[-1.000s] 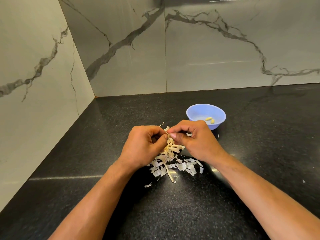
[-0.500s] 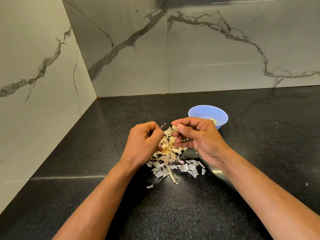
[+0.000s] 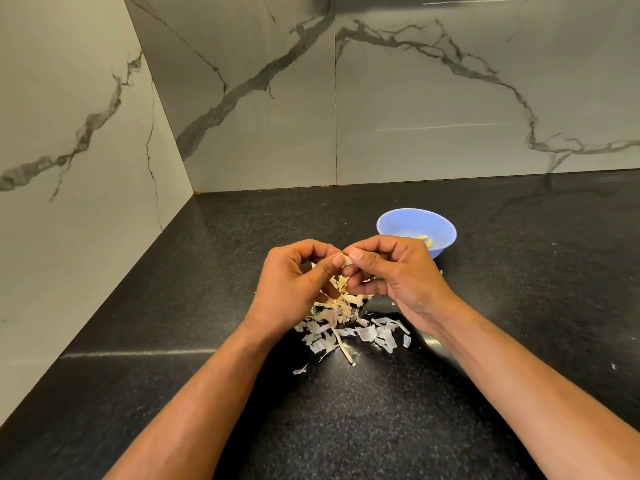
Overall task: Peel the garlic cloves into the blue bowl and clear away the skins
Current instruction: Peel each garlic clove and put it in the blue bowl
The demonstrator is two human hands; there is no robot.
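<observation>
Both hands, left hand [image 3: 294,282] & right hand [image 3: 391,271], pinch a garlic clove [image 3: 347,260] mid-peel; few cloves in blue bowl [image 3: 398,223], skins [image 3: 349,327] still uncleared on counter [image 3: 485,393].

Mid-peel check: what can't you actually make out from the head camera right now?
- Garlic clove: only a pale sliver shows between the left hand and right hand; peeled or not, cannot tell.
- Blue bowl: near rim and part of its contents hidden behind the right hand; clove count unclear.
- Skins: the far part of the pile is hidden under both hands.
</observation>
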